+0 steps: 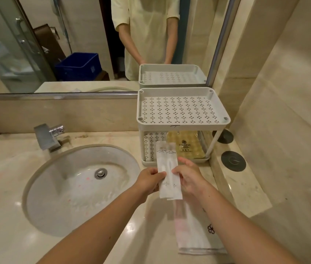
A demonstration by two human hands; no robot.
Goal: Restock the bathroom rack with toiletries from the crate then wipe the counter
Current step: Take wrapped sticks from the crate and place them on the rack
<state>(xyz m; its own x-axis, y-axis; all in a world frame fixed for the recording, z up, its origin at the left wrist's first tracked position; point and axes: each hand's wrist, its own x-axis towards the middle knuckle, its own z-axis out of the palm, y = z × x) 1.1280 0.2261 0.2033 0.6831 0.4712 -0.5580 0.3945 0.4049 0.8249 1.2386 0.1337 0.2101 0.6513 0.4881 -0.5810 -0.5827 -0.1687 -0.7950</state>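
Keeping a folded white cloth (196, 231) parked flat on the near counter (4, 178), below the forearms, probably ready for the wiping step. Reaching forward with both arms extended, wrists close together, just right of the sink basin (36, 180). Pinching two long white packets (167, 162) side by side: left hand (148, 181) curled on their left edge with thumb on top, right hand (189, 178) curled on their right edge, fingers wrapped behind. Holding them lengthwise, far ends aimed at the rack (183, 123), most likely to square the pair up and slide it in as one neat bundle. Hovering the far tips in front of the lower shelf (150, 147); impossible to tell whether already over its lip. Aiming toward the left half of that shelf, probably because of the yellow packet (186, 145) lying flat on its right half. Leaving the perforated top shelf (177, 109) above yet to be stocked. Standing the rack at the far right of the counter, against the wall below the mirror (36, 44) and apart from the faucet (49, 136), probably to stay out of splashes. Showing the blue crate (78, 66) only as a reflection at far left, somewhere behind the person and well apart from the rack.
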